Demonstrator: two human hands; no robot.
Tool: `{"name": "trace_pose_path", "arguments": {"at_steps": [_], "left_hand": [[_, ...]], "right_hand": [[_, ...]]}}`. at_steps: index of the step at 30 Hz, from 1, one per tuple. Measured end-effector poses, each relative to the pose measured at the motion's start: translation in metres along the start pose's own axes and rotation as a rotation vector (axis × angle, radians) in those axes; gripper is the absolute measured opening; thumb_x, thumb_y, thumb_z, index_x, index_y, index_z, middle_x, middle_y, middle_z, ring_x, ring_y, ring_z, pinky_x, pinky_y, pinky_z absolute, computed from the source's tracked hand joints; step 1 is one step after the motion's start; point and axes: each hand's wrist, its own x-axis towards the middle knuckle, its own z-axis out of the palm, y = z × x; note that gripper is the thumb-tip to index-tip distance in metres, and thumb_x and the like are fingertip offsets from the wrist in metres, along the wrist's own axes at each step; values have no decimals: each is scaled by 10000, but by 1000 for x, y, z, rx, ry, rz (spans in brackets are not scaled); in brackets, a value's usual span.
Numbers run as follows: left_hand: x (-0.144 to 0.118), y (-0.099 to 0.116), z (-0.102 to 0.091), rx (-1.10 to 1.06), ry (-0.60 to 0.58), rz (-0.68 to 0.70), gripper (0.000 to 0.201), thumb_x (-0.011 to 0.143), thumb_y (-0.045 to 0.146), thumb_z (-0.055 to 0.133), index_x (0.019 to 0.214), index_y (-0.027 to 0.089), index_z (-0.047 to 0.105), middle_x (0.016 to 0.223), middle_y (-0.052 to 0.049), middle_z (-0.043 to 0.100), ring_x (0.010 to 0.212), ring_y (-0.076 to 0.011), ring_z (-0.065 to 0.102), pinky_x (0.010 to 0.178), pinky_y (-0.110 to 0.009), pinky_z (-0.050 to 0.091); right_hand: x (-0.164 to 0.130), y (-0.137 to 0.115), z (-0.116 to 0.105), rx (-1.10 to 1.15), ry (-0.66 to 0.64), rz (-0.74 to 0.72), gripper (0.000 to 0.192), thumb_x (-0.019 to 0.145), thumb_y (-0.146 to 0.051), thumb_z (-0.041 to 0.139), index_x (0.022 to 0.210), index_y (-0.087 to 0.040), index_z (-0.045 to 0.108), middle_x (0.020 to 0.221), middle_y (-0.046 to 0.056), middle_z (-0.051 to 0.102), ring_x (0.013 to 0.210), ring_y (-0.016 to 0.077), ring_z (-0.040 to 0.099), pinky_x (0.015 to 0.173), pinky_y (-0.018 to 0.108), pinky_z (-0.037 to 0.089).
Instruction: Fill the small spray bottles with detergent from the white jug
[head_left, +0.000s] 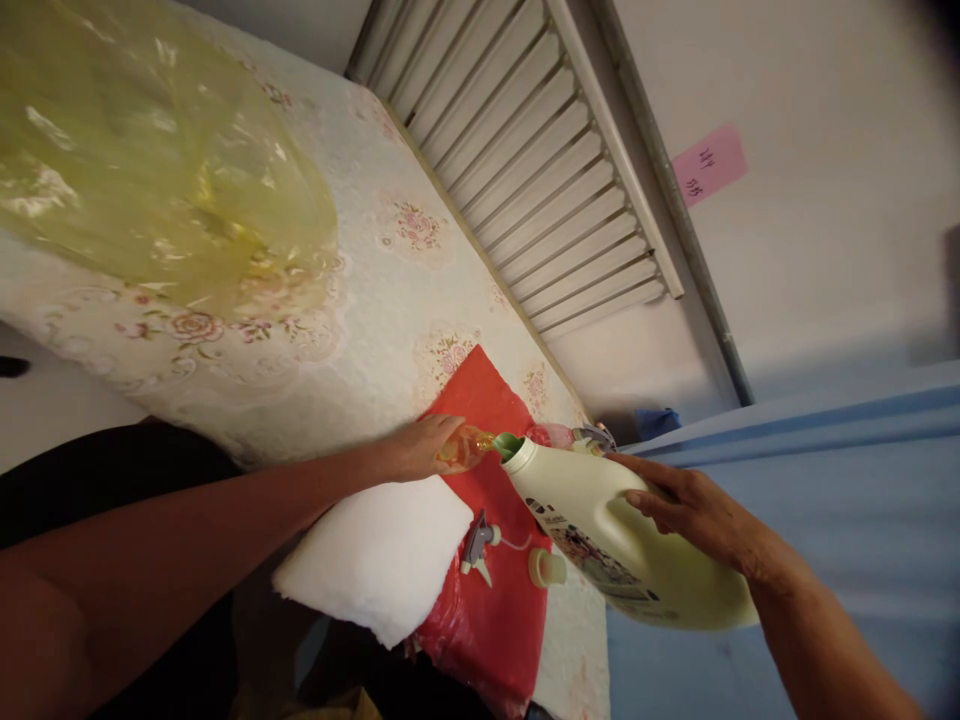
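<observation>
My left hand (429, 449) is closed round a small clear bottle (466, 449) with yellow-orange liquid in it. My right hand (694, 510) grips the handle of a big pale green detergent jug (585, 520), which is tilted. The jug's open mouth, with a green spout inside, meets the neck of the small bottle. Below them a grey and white spray trigger (480, 545) with its thin tube lies on a red sheet (510, 620). Beside it is a pale green cap (547, 568). Behind the jug's neck a pink bottle (551, 436) is partly hidden.
A floral tablecloth (375, 350) covers the table. At upper left lies a large yellow plastic bag (165, 170). White folded cloth or padding (382, 560) sits near my left forearm. A metal railing (525, 160) runs behind the table, and a blue curtain (862, 560) hangs at right.
</observation>
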Motion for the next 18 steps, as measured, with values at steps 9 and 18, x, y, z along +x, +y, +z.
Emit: {"name": "trace_pose_path", "arguments": {"at_steps": [9, 18], "left_hand": [[0, 8, -4, -52, -25, 15, 364, 807, 469, 687, 1083, 240, 627, 1130, -55, 717, 1069, -244, 662, 879, -345, 535], [-1, 11, -4, -6, -5, -26, 370, 806, 533, 656, 1024, 235, 633, 1045, -62, 711, 1049, -272, 669, 897, -378, 533]], "right_hand": [[-1, -3, -1, -27, -24, 12, 610, 888, -541, 556, 1457, -324, 522, 1046, 18, 751, 699, 208, 668, 735, 362, 512], [-2, -6, -2, -3, -16, 18, 622, 872, -530, 573, 1449, -299, 539, 1104, 34, 751, 715, 215, 672, 751, 376, 528]]}}
